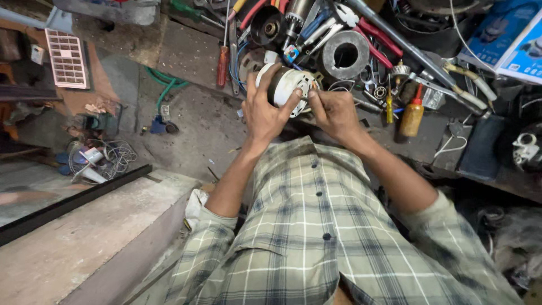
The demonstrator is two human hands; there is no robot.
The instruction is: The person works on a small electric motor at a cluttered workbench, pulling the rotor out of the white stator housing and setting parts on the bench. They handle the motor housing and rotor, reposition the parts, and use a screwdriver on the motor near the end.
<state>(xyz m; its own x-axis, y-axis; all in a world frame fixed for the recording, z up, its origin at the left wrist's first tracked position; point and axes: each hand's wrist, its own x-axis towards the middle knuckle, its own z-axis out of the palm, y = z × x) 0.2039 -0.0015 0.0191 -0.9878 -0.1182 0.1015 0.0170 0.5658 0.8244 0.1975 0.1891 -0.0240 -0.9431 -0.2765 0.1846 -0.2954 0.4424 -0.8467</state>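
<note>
A small round electric motor [287, 86] with a white end cover and dark body is held up in front of my chest. My left hand [264, 110] wraps around its left side, fingers over the top and thumb across the front. My right hand [333, 110] is at the motor's right edge, fingertips pinched against the rim of the cover. Whether something small is between those fingers is hidden. My checked shirt fills the lower part of the view.
A cluttered bench [429, 135] beyond the motor holds a red-handled screwdriver [223, 65], a grey metal ring [345, 55], pliers, a small orange bottle [412, 116] and a blue box [505, 36]. A green hose [165, 85] and a concrete step [96, 226] lie on the left.
</note>
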